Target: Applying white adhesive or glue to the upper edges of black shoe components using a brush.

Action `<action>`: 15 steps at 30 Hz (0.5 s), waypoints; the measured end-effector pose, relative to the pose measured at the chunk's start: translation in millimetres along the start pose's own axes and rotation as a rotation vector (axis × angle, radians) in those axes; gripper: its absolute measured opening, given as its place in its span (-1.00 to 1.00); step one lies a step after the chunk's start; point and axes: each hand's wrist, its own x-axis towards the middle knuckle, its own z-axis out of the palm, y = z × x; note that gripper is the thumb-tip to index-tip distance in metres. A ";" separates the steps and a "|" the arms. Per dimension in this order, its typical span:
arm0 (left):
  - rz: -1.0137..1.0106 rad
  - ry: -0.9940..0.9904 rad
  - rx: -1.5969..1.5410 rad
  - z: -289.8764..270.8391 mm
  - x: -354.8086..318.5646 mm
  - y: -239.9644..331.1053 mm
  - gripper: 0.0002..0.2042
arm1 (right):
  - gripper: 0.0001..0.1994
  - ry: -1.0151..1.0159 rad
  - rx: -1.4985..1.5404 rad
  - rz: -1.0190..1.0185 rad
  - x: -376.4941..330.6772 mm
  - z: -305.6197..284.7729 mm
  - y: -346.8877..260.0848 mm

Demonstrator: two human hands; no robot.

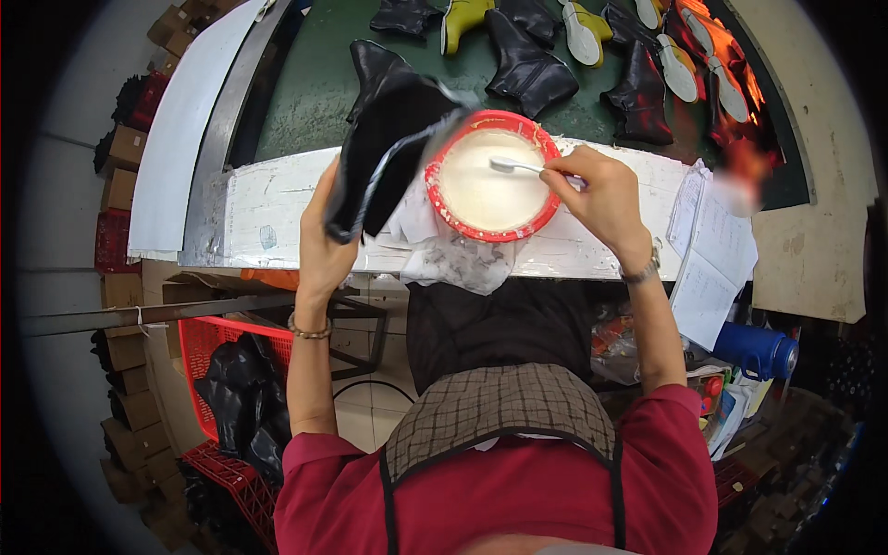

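Note:
A black boot upper (381,153), blurred by motion and with a pale line along its edge, is tilted in my left hand (320,227) at the left of the bowl. My right hand (603,196) pinches the handle of a white toothbrush (514,166). Its bristle end is over the creamy white paste (481,190) in the red bowl (496,233); whether it touches the surface I cannot tell. Dried white crust covers the bowl's rim. Beneath the bowl lies crumpled, stained white cloth or paper (458,264) on the white board (277,199).
Black boots (527,69) and yellow boots with pale soles (583,32) lie on the green belt (305,102) ahead. Written paper sheets (708,250) rest at the right, above a blue flask (754,351). A red basket (199,347) holds black boots at the lower left.

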 end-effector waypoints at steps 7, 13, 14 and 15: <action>-0.514 -0.136 -0.528 -42.9 -42.0 -41.1 -0.67 | -0.90 -0.011 -0.194 -0.035 8.0 -6.3 12.6; -0.580 -0.173 -0.662 -27.1 -33.7 -25.3 -0.62 | -0.84 0.060 0.342 -0.280 33.0 -11.7 -20.3; -0.557 -0.163 -0.714 -24.2 -32.1 -24.5 -0.62 | -0.84 0.060 0.295 -0.257 33.7 -11.4 -21.6; -0.550 -0.155 -0.711 -28.2 -31.7 -25.3 -0.62 | -0.84 0.062 0.298 -0.267 33.6 -13.7 -21.7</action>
